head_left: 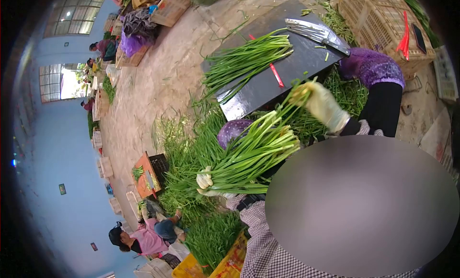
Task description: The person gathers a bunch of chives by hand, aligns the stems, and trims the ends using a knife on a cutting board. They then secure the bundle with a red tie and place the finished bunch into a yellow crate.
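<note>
My left hand point(205, 179), in a pale glove, is wrapped round the leafy end of a big bunch of garlic chives point(254, 158), whose pale bases point up and right. My right hand point(326, 108), gloved too and slightly blurred, closes on a few thinner, yellowing chive stalks point(297, 98) above those bases. Another chive pile point(249, 60) lies on the dark board point(299, 62), over a red tie strip point(276, 75). A large knife point(316, 33) rests at the board's far right edge.
Loose greens point(206, 139) cover the floor round the board. Beside my right knee stands a plastic crate point(371, 24) with red strips point(405, 40) and a phone point(419, 39). A yellow crate point(230, 259) sits at lower left, near a seated co-worker point(148, 237) and an orange board point(146, 175).
</note>
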The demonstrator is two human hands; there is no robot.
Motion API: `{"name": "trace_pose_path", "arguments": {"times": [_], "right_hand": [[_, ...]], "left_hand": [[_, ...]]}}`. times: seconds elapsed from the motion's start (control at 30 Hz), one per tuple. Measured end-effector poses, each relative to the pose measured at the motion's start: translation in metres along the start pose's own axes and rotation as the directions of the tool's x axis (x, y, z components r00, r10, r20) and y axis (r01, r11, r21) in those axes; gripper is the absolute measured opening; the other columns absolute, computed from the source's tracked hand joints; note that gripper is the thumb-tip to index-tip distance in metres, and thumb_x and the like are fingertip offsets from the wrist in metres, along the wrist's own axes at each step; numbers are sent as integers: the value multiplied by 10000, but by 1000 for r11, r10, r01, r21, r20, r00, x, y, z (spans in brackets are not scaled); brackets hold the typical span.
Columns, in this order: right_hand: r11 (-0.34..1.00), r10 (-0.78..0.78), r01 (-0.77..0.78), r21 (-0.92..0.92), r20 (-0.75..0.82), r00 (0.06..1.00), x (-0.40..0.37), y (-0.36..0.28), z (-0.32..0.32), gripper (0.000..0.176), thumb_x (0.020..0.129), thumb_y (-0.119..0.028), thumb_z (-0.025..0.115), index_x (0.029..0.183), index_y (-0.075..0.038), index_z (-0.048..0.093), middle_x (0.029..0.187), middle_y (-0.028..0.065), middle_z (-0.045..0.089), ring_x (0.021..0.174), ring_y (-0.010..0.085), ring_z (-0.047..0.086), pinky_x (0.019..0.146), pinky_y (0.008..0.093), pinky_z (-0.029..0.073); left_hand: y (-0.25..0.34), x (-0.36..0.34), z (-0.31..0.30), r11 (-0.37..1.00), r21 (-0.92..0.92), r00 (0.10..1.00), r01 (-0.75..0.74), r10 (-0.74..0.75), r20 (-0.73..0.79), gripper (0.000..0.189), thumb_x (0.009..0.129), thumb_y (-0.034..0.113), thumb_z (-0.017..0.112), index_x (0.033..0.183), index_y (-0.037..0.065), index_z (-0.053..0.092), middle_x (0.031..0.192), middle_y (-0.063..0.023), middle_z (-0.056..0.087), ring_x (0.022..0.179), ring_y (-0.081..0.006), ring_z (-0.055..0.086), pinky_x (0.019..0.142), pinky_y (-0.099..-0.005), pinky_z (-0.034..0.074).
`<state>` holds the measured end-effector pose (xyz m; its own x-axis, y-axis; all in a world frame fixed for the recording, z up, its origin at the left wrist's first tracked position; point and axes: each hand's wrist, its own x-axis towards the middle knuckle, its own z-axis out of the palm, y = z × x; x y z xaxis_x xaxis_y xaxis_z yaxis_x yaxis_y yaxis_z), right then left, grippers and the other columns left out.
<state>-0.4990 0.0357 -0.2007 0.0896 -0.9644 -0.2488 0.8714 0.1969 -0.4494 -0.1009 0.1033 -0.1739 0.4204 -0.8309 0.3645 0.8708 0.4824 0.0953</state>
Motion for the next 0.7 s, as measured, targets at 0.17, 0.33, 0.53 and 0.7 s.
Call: {"name": "trace_pose_path", "arguments": {"times": [0.17, 0.33, 0.53, 0.7], "right_hand": [[744, 27, -32, -667, -19, 999, -5, -56, -53, 279, 1010, -202, 543, 1167, -11, 672, 1128, 75, 694, 830, 113, 641, 763, 276, 556], [393, 461, 63, -917, 255, 850, -28, -14, 8, 508, 1006, -375, 628, 1365, -17, 629, 1347, 148, 648, 1269, 237, 574, 1114, 384, 425], [763, 425, -197, -615, 249, 870, -25, 37, 25, 400, 973, -136, 695, 1345, -16, 607, 1173, 19, 702, 1004, 89, 652, 898, 268, 537], [878, 384, -299, -373, 179, 906, -29, 50, 36, 362, 983, -134, 673, 1321, -22, 612, 1115, 16, 709, 929, 77, 670, 829, 255, 559]], "left_hand": [[-5, 2, -1, 998, -61, 999, -16, 18, 34, 327, 936, 207, 644, 674, 185, 451, 629, 53, 459, 548, -134, 506, 773, -350, 474], [-16, 7, 7, 999, -33, 998, 18, -16, 59, 321, 937, 203, 647, 675, 174, 463, 632, 46, 462, 550, -147, 505, 774, -344, 474], [-14, 7, 21, 997, 35, 994, 74, -77, 75, 293, 953, 183, 614, 698, 173, 470, 674, 55, 474, 565, -119, 486, 737, -331, 452], [-9, 5, 8, 998, 38, 991, 41, -46, 126, 251, 950, 165, 617, 726, 152, 504, 703, 50, 514, 569, -116, 496, 735, -332, 453]]}}
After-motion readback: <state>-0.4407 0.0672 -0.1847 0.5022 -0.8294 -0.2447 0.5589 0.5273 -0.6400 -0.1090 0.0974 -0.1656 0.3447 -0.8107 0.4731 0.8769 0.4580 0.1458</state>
